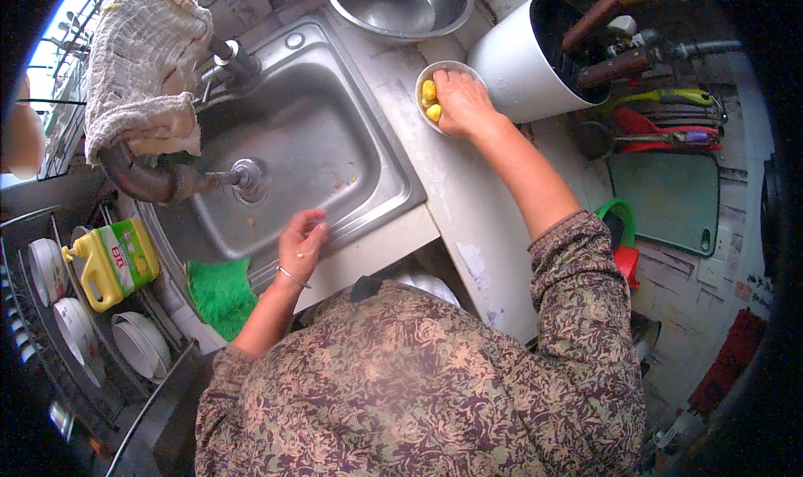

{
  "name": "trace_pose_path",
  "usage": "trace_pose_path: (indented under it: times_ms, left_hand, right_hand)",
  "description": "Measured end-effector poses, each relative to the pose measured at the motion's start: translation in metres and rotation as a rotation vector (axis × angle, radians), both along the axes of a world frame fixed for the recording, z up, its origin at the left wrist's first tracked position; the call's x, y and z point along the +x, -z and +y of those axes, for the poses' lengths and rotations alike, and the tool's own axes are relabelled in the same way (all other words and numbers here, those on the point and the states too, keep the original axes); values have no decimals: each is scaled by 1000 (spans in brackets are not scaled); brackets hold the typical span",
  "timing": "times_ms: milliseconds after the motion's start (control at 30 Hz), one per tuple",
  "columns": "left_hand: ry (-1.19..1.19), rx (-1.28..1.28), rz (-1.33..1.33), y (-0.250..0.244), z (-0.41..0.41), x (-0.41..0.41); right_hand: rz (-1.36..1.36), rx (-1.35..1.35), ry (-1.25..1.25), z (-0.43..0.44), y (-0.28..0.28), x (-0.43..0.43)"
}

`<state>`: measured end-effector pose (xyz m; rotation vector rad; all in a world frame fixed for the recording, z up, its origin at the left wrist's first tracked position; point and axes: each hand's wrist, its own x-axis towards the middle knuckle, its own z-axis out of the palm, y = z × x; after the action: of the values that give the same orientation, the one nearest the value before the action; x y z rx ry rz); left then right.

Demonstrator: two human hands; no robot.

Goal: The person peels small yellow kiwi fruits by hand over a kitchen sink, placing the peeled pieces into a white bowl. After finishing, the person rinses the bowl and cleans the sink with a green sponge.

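Over the right side of a small white bowl (450, 68) lies my right hand (463, 101), its fingers down inside the rim; whether they grip anything is hidden. Several yellow pieces (433, 111) show beside the fingers in the bowl. My left hand (302, 242), with a bangle at the wrist, hovers at the near edge of the stainless steel sink (295, 138), fingers apart and holding nothing. A small yellowish bit sticks to its back. Small scraps lie on the sink's bottom.
A steel basin (401, 7) and a white cylindrical container (521, 57) stand behind the bowl. The faucet (235, 63) and a draped cloth (147, 57) are at the left. A green cloth (223, 295), a yellow detergent jug (116, 264) and racked bowls (141, 345) sit lower left.
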<state>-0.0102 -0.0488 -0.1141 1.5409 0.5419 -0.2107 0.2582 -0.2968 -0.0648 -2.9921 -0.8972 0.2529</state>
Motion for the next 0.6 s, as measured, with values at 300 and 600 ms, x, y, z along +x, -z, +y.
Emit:
trace_pose_path:
  times_ms: [300, 600]
  left_hand:
    - [-4, -14, 18, 14, 6, -12]
    - [-39, -55, 85, 15, 13, -19]
  right_hand:
    - [22, 45, 24, -2, 9, 0]
    - [130, 437, -83, -35, 5, 14]
